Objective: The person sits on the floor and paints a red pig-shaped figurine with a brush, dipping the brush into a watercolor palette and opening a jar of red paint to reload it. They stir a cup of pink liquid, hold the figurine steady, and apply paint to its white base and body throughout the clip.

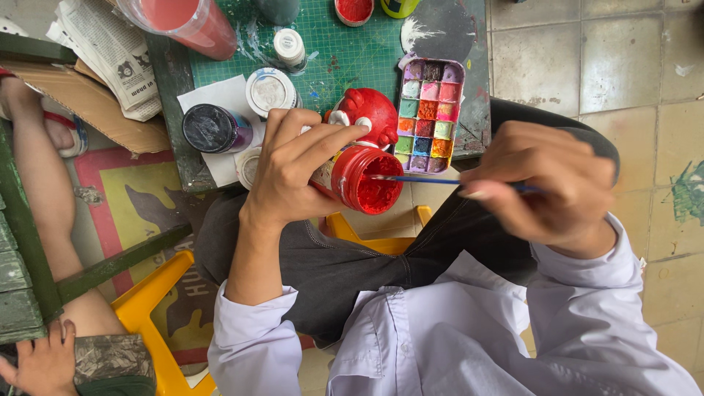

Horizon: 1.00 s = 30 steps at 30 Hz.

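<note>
The right hand (546, 187) pinches a thin blue brush (447, 181), its tip dipped into the open red paint jar (367, 180). The left hand (293, 169) is clamped around that jar, tilting its mouth toward the brush, just over the counter (176, 147) edge. Behind it stands a red figurine (370, 110) (partly hidden by fingers), beside a paint palette (429, 114) of many colours. Further left sit a dark jar (215, 128) and a white-lidded jar (271, 92)
</note>
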Each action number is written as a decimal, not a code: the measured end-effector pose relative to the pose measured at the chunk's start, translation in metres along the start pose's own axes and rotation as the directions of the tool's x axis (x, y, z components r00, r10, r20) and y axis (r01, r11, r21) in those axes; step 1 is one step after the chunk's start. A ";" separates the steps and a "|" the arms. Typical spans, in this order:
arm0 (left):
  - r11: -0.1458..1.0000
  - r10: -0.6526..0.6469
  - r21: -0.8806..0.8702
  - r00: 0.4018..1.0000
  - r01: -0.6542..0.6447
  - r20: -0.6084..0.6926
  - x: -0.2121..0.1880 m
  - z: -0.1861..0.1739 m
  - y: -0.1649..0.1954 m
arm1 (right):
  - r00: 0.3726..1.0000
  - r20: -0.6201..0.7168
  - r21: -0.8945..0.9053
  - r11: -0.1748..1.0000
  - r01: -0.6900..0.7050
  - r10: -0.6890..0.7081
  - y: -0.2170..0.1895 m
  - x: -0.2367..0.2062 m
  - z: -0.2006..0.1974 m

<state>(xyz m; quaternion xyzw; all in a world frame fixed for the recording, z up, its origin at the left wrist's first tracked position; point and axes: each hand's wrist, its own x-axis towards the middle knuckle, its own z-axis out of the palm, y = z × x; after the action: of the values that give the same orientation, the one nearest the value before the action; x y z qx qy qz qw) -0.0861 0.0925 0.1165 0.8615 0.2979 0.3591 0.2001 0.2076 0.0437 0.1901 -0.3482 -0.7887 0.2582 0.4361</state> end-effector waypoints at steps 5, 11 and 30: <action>1.000 -0.001 0.010 1.000 0.001 -0.018 0.001 -0.002 -0.001 | 0.906 -0.285 0.389 0.902 -0.190 0.313 0.020 -0.048 -0.018; 0.997 -0.048 0.057 0.998 0.050 -0.047 -0.001 -0.010 -0.006 | 0.812 -0.354 0.522 0.819 -0.239 0.463 0.063 -0.078 -0.045; 0.982 -0.190 -0.036 0.958 0.187 -0.215 0.002 -0.013 -0.006 | 0.895 0.073 -0.339 0.855 -0.392 0.439 0.105 -0.087 0.000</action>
<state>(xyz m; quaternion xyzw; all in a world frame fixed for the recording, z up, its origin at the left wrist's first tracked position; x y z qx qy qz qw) -0.0973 0.1000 0.1227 0.7833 0.3961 0.4326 0.2062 0.2745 0.0423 0.0711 -0.5555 -0.7556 0.2421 0.2489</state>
